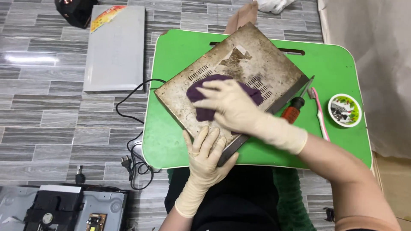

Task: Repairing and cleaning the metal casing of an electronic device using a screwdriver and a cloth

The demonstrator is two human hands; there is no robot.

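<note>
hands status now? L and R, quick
Left hand: open, fingers flat, steadying the near edge of the dirty metal cover.
Right hand: pressing a purple cloth onto the cover.

We see one label only: a slanted strip sticker (107, 16) in yellow, orange and red, stuck on the top corner of a flat grey case (115, 51) lying on the floor, well up and to the left of our left hand (205, 156). We find no packages, signs or screens.
</note>
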